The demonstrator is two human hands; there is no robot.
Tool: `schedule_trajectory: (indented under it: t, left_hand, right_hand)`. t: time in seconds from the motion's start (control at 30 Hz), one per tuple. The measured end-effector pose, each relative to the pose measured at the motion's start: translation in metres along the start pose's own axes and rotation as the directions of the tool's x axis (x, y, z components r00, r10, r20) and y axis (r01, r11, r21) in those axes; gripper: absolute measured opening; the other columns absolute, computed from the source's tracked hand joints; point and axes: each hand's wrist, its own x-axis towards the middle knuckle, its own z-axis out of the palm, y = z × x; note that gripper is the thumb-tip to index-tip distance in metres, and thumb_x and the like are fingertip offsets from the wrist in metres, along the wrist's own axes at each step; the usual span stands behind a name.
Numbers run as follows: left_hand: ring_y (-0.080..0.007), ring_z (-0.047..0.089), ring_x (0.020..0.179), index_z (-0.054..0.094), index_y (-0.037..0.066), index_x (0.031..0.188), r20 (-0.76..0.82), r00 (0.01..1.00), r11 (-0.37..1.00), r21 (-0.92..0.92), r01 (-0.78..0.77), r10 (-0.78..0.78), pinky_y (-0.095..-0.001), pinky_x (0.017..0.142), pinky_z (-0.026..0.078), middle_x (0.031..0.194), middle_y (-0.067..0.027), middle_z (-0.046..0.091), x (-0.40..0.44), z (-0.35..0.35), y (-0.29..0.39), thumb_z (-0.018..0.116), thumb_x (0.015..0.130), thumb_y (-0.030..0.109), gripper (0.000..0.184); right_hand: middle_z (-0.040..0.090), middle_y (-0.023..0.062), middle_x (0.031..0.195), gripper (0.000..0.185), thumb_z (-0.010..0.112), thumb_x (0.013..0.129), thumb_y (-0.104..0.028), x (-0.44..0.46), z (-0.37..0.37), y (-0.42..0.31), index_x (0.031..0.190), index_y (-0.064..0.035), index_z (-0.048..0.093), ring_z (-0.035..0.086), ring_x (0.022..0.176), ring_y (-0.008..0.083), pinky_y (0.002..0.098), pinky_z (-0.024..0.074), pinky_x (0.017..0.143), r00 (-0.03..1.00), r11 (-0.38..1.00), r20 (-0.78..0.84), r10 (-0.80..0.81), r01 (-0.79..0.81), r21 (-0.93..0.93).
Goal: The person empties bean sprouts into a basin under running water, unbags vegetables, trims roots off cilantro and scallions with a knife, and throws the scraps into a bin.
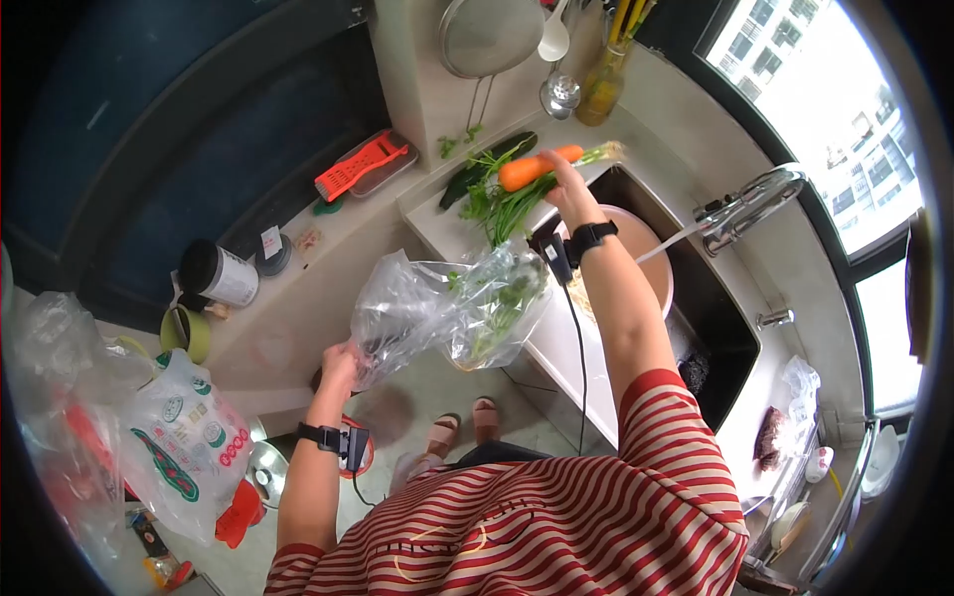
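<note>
Left hand point(341, 366) was closed on a clear plastic bag point(402, 308), mid-frame, greenery visible through its right part. Right hand point(568, 194), upper centre, was at the carrot point(527, 173) (palm side hidden, couldn't tell if the grip was closed). Carrot overlapped leafy greens point(512, 207), dark cucumber point(459, 187) just beside, over the tabletop point(429, 230). Right of centre, tap point(750, 207) ran water into a bowl point(651, 273) in the sink point(725, 338).

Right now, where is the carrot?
In the head view, the carrot is near the top, just right of centre, against the right hand and over the leafy greens, with the cucumber mostly to its left.
</note>
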Motion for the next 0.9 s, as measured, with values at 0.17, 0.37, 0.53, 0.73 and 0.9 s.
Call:
schedule_trajectory:
  t: [0.17,0.37,0.53,0.73,0.9]
  left_hand:
    - [-0.0177,0.06,0.069,0.053,-0.002,0.097,-0.101,0.992,0.994,-0.088,0.069,-0.078,-0.0301,0.057,0.05,0.079,-0.012,0.058,-0.017,-0.013,0.004,0.046,0.091,0.014,0.019]
    - [-0.0134,0.054,0.054,0.055,0.0,0.09,0.083,0.993,0.955,-0.277,0.105,-0.085,-0.024,0.041,0.038,0.074,-0.0098,0.059,-0.036,-0.015,0.021,0.046,0.091,0.021,0.023]
    - [-0.0122,0.054,0.055,0.057,0.002,0.083,0.379,0.912,0.896,-0.332,0.294,-0.159,-0.0247,0.039,0.033,0.071,-0.0086,0.06,-0.048,-0.003,0.028,0.044,0.092,0.03,0.032]
    - [-0.0181,0.053,0.054,0.056,0.005,0.081,0.303,0.922,0.63,-0.675,0.385,-0.24,-0.0295,0.047,0.044,0.069,-0.0063,0.059,-0.04,0.002,0.029,0.04,0.092,0.039,0.039]
    - [-0.03,0.052,0.095,0.052,0.007,0.106,0.521,0.852,0.401,-0.79,0.464,0.041,-0.048,0.083,0.043,0.101,-0.0125,0.056,-0.041,0.021,0.011,0.035,0.089,0.052,0.051]
  right_hand:
    - [0.048,0.0142,0.122,0.047,0.067,0.081,-0.021,0.027,0.027,0.016,0.118,-0.0049,0.042,0.048,0.112,0.0328,0.0517,0.041,0.093,0.998,0.999,-0.065,-0.022,0.019,-0.042]
    - [0.048,0.0155,0.123,0.052,0.058,0.086,-0.032,-0.026,0.039,0.007,0.124,-0.0015,0.04,0.048,0.112,0.0301,0.0464,0.0393,0.093,0.989,0.86,-0.111,-0.101,0.031,-0.509]
    - [0.053,0.0237,0.119,0.068,0.071,0.073,-0.033,-0.122,0.035,0.044,0.126,-0.0011,0.044,0.052,0.11,0.0354,0.0383,0.0425,0.092,0.601,-0.126,0.765,-0.232,0.761,-0.636]
    - [0.057,0.0138,0.099,0.044,0.074,0.062,-0.024,-0.238,0.007,0.062,0.099,-0.005,0.061,0.052,0.104,0.0264,0.0419,0.0349,0.096,0.564,-0.576,0.693,0.449,0.776,-0.258]
    - [0.054,0.0096,0.096,0.028,0.071,0.058,-0.021,-0.264,-0.032,0.057,0.079,-0.0065,0.062,0.051,0.099,0.0233,0.0413,0.0334,0.095,0.435,-0.578,0.823,0.365,0.799,-0.166]
